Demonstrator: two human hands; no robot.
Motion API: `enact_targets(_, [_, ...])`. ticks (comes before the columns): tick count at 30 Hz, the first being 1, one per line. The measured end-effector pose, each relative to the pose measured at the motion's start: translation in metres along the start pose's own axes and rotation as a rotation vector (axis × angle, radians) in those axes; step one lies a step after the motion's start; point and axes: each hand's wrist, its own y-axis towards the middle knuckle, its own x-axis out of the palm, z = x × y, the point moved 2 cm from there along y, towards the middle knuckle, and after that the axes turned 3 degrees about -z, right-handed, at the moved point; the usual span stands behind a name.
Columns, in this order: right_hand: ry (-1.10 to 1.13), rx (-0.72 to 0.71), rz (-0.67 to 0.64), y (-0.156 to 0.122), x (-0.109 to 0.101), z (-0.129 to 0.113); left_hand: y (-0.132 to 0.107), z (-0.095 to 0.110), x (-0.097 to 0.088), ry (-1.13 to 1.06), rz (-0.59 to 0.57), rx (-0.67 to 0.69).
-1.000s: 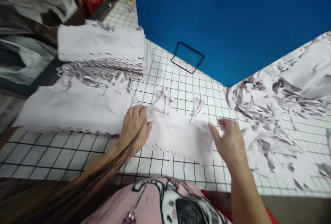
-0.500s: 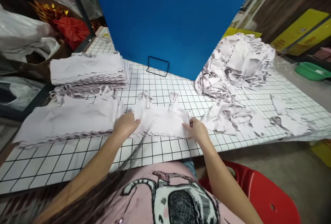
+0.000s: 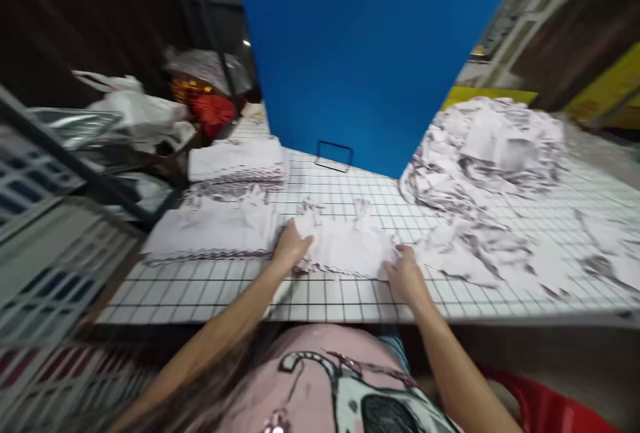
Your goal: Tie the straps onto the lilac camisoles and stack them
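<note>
Head view shows me the small white cloth stack (image 3: pixel 353 246) on the gridded tabletop (image 3: pixel 320 300), the left hand (image 3: pixel 291 246) at its left end and the right hand (image 3: pixel 406 274) at its right, both partly curled; blur hides whether either pinches fabric. I'd work both ends with even, light pressure, since lopsided pulling could skew the layered front edge or nudge the larger pile (image 3: pixel 215 232) beside the left hand.

The bare left forearm (image 3: pixel 235 312) and bare right forearm (image 3: pixel 443 353) are slanting inward across the near edge of the flat, white, black-gridded counter (image 3: pixel 350 303). Above its near half, the bare left grip (image 3: pixel 290 248) is showing its back, thumb (image 3: pixel 307 242) jutting inward; the bare right grip (image 3: pixel 406 274) is curling slightly. Blur is hiding whether either is pinching.
</note>
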Motion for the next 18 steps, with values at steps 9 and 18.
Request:
enact_targets(9, [0.836,-0.11,-0.3,0.039,-0.075,-0.11,0.013,0.039,-0.127,-0.368,-0.125,-0.053])
enact_targets(18, [1.111,-0.381,-0.257,0.053,-0.031,-0.312,0.05,0.027,-0.319,-0.276,0.342,0.036])
